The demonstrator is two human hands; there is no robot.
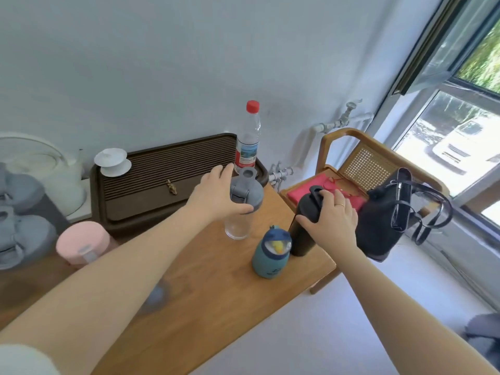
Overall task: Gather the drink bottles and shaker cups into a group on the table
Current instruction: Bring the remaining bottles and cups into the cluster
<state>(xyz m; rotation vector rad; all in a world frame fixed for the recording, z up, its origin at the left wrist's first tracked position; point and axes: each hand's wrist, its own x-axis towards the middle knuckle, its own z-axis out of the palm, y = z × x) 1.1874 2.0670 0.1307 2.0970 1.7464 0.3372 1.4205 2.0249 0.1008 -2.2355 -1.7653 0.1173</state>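
My left hand [216, 194] grips the clear shaker cup [241, 205] by its lid, frame centre; my right hand [331, 223] clasps the black bottle [304, 226], lower right. Risk: nudging the blue bottle [271, 253] beside it over.

Grey-lidded clear shaker [241, 207]; black shaker [305, 226] — pink cup [81, 243].

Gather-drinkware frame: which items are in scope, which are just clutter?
In scope:
- clear shaker cup with grey lid, in left hand grip
- tall black bottle, in right hand grip
- small teal bottle with dark blue cap
- clear plastic water bottle with red cap
- pink cup

Clutter:
- dark slatted tea tray
- white lidded teacup
- black handbag
- wooden chair
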